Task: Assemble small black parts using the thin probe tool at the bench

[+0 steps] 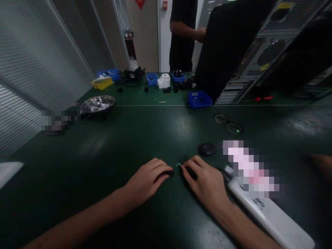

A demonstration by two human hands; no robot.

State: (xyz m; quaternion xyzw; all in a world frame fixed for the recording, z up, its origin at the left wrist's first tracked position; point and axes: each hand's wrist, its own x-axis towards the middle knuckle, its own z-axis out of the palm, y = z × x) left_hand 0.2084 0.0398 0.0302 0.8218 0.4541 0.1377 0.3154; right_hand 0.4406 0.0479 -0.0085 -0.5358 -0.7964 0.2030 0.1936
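Over the dark green table, my left hand point(153, 176) is closed around a small black piece point(169, 173), whose end shows between thumb and fingers. A short way to the right, my right hand point(203, 176) is closed in a pinch. At its fingertips sits a tiny green piece point(177, 165) with a shiny part; its kind is too small to tell. Something dark point(192, 172) shows under the right fingers, partly hidden. The two hands are apart. A black computer mouse point(207, 149) lies just beyond my right hand.
Glasses point(228, 123) and a blue bin point(199, 99) lie farther back on the right. A metal bowl point(98, 104) stands at left. Beside my right forearm is a long white device point(269, 211). Computer cases point(233, 45) stand at back right, near a person point(183, 34).
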